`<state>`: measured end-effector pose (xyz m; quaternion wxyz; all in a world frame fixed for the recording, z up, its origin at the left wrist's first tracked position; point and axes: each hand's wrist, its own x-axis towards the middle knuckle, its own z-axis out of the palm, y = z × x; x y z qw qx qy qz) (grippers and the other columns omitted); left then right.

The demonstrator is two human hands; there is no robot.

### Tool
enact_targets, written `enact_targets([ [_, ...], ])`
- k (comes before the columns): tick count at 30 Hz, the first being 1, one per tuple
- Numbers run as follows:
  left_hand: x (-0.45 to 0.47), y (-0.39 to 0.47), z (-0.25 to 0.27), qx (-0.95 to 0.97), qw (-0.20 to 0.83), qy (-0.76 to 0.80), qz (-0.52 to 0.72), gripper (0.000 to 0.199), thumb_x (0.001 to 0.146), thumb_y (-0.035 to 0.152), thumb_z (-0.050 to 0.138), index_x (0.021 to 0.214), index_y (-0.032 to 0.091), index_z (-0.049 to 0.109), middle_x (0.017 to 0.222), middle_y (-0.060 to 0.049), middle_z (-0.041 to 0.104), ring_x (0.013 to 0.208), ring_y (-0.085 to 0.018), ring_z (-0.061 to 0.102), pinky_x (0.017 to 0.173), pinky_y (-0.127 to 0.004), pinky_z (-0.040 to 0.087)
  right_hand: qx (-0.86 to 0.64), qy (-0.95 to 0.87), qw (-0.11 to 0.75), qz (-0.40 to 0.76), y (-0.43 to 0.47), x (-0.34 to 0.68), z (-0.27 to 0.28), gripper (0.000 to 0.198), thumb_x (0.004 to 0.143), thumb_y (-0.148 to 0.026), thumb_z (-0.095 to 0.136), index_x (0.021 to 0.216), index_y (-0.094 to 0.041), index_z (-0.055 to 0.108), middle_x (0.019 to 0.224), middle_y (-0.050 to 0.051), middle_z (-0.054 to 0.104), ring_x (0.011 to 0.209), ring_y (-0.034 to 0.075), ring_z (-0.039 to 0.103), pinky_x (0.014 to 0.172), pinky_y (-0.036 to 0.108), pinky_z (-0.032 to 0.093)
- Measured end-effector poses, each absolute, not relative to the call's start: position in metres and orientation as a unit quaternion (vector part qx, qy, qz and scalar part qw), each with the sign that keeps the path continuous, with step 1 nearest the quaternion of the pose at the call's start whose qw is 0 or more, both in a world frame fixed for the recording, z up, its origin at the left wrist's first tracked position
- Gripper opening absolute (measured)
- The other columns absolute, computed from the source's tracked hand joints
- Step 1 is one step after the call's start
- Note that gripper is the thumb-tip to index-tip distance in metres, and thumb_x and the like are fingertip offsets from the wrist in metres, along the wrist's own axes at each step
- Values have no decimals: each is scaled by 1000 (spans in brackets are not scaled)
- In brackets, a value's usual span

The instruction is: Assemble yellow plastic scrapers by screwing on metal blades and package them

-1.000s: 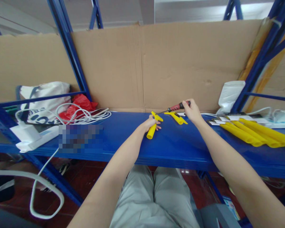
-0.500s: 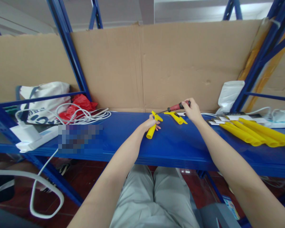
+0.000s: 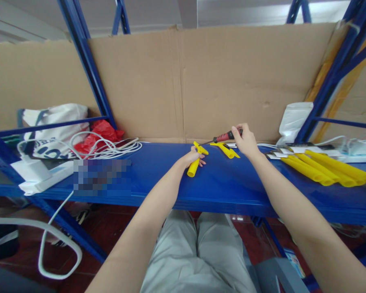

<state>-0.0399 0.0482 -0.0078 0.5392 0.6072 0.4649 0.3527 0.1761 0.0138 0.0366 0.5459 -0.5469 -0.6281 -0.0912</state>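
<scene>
My left hand (image 3: 192, 158) is closed around a yellow plastic tool handle (image 3: 194, 166) with a T-shaped head, just above the blue shelf (image 3: 158, 171). In my right hand (image 3: 244, 139) is a screwdriver (image 3: 223, 137) with a red and black grip. Its shaft points left and down, and the tip meets the head of the yellow handle; the exact contact is too small to make out. Behind and between my hands lies another yellow piece (image 3: 225, 150), a tube with a flat pointed part beside it.
Several yellow tubular handles (image 3: 326, 169) with white and dark ends lie at the right. On the left are a power strip (image 3: 45, 181), coiled white cables (image 3: 110, 148), a red plastic bag (image 3: 94, 136) and a white cloth bag (image 3: 57, 126). Cardboard (image 3: 219, 81) walls the back.
The view has shifted very slightly. Both hands keep their places, with the screwdriver tip still at the yellow handle's head; the fingers of my right hand have moved a little on the grip.
</scene>
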Motion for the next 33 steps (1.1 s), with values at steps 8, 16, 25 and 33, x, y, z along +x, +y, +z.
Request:
enact_targets([
  [8, -38, 47, -6, 604, 539, 472, 347, 56, 84, 2, 53, 125, 23, 20, 114, -12, 59, 49, -7, 62, 47, -20, 51, -509, -615, 601, -36, 23, 178, 38, 41, 79, -61, 50, 88, -21, 50, 77, 4, 58, 74, 20, 56, 72, 36, 45],
  [16, -38, 41, -4, 610, 533, 471, 348, 54, 85, 0, 49, 125, 23, 20, 118, -13, 59, 46, -5, 60, 43, -18, 49, -517, -611, 599, 2, 24, 181, 35, 46, 81, -68, 41, 79, -22, 49, 68, 5, 55, 72, 22, 55, 70, 37, 43],
  [25, -38, 45, -7, 607, 532, 474, 353, 54, 85, 4, 50, 126, 24, 20, 119, -13, 58, 50, -6, 61, 43, -17, 49, -500, -623, 601, -26, 26, 176, 32, 39, 81, -61, 45, 83, -22, 48, 71, 1, 54, 69, 17, 52, 68, 33, 43],
  [33, -40, 48, -10, 605, 526, 475, 363, 52, 87, 4, 50, 125, 24, 22, 114, -10, 58, 49, -5, 61, 41, -17, 48, -526, -602, 601, -4, 23, 173, 33, 37, 80, -59, 44, 77, -22, 47, 68, 2, 53, 73, 20, 54, 71, 35, 44],
])
